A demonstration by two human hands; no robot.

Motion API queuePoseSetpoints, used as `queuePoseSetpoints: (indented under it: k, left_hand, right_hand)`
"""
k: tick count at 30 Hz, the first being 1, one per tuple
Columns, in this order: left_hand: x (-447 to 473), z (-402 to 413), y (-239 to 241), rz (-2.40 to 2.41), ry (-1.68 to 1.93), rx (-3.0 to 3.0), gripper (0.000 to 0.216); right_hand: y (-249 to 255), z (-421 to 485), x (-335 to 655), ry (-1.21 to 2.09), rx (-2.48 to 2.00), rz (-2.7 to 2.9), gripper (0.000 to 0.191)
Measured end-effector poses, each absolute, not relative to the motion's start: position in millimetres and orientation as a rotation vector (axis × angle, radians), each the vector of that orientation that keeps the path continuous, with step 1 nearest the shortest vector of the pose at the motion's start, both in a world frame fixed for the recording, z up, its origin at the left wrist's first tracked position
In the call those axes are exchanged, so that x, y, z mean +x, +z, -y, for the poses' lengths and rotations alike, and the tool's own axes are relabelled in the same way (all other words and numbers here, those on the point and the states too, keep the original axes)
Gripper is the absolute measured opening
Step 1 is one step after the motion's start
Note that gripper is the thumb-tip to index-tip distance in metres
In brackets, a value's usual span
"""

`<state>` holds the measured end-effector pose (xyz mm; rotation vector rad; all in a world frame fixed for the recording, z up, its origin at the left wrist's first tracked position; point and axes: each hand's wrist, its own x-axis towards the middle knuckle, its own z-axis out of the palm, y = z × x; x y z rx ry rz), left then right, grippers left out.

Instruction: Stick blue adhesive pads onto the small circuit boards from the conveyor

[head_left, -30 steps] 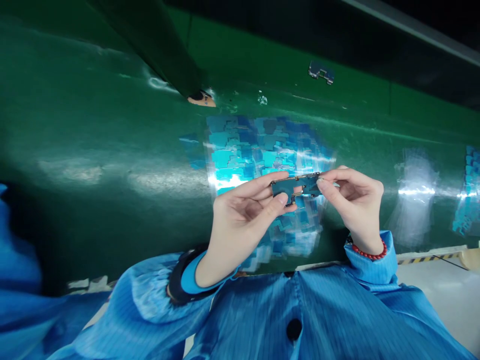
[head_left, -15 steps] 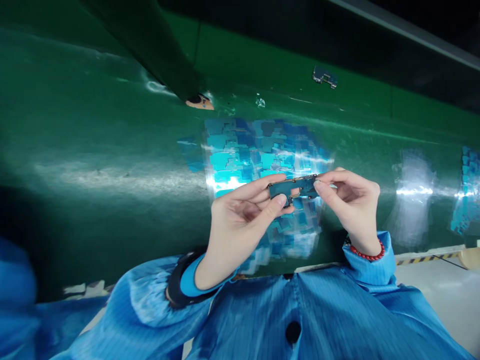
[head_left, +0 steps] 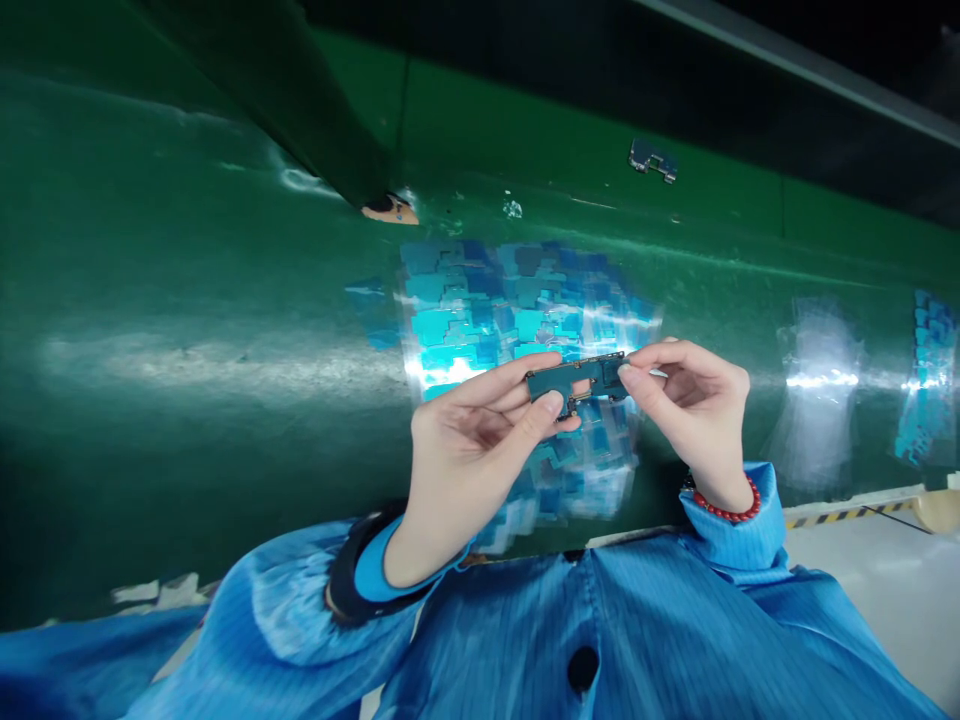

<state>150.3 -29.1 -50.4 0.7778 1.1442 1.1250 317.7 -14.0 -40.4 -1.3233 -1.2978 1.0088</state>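
A dark circuit board (head_left: 551,382) with a rectangular cut-out is held up in front of my body. My left hand (head_left: 480,440) grips its left end, thumb on the near face and fingers behind. At the board's right end, my right hand (head_left: 686,395) pinches with thumb and forefinger. A small pale sliver shows beside the right thumb; I cannot tell what it is. Below and behind the board lies a sheet of overlapping blue film pieces (head_left: 450,330) on the green table (head_left: 187,300).
Another circuit board (head_left: 652,162) lies at the back right of the table. A dark post (head_left: 322,120) stands at the back left. To the right are a clear plastic sheet (head_left: 821,400) and a second sheet of blue film pieces (head_left: 930,380).
The view has shifted slightly, so the hands and board sit a little further left. Both hands keep the same grip on the board.
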Motion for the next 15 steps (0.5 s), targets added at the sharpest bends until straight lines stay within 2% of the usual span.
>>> queuePoseSetpoints:
  k: [15]
  left_hand:
    - [150.1,26.9,-51.8,-1.137,1.118,0.730,0.023]
  right_hand:
    - [-48.1,10.1,328.9,0.914,-1.479,1.250,0.003]
